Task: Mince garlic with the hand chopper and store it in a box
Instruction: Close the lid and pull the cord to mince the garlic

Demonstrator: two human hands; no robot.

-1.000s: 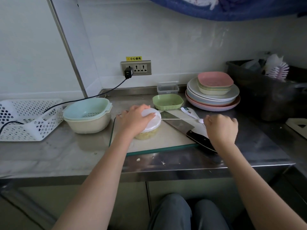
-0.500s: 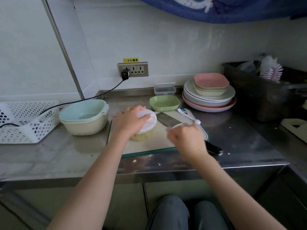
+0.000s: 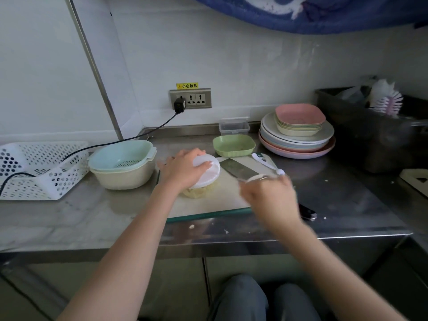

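The hand chopper, a round clear cup with a white lid, stands on the glass cutting board with pale minced garlic showing through its wall. My left hand presses down on the lid. My right hand, blurred, is closed on the chopper's white pull handle, just right of the cup. A small clear lidded box sits at the back by the wall.
A cleaver lies on the board under my right hand, its black handle past the edge. Nearby are a white spoon, green dish, stacked plates, colander bowl, white basket and dark bin.
My right hand, stretched out right with the cord pulled a second ago, has come back left near the chopper. My left hand stays on the lid.
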